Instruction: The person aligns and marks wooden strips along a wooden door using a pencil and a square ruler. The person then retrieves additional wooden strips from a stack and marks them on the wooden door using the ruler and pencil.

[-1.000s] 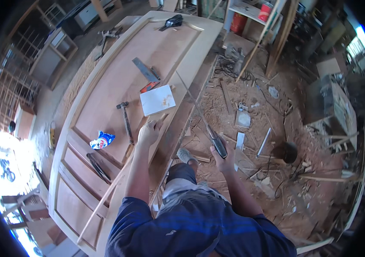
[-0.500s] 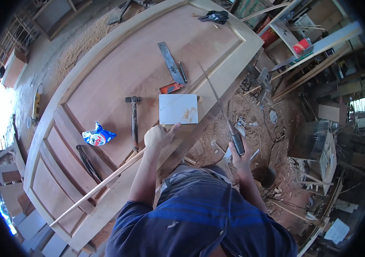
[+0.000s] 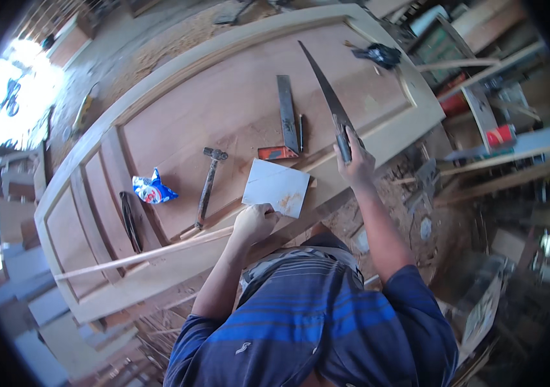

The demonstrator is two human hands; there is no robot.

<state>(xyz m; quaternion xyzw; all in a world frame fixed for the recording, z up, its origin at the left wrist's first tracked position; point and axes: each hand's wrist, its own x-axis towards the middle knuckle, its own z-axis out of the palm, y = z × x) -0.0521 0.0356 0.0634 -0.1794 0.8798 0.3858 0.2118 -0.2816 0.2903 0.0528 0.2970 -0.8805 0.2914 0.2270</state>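
Note:
My right hand (image 3: 355,161) grips the handle of a handsaw (image 3: 330,93), its blade raised over the panelled wooden door (image 3: 204,97). My left hand (image 3: 255,224) is closed around the end of a long thin wooden strip (image 3: 152,254), which runs leftward across the door. Touching that fist is a white square board (image 3: 273,186) dusted with sawdust. Left of the board lies a hammer (image 3: 208,187). Beyond it rest a try square (image 3: 286,113) with an orange stock and a slim dark pencil-like tool (image 3: 301,133).
A blue-and-white packet (image 3: 154,188) and a dark looped strap-like item (image 3: 130,222) sit on the door's left part. A crumpled black plastic bag (image 3: 379,55) lies at its far right. Timber, a red can (image 3: 500,135) and scraps crowd the right side.
My right hand has lifted the handsaw up and forward from beside the door to above it. My left hand stays at the strip's end. The view has turned, and the white board sits more tilted.

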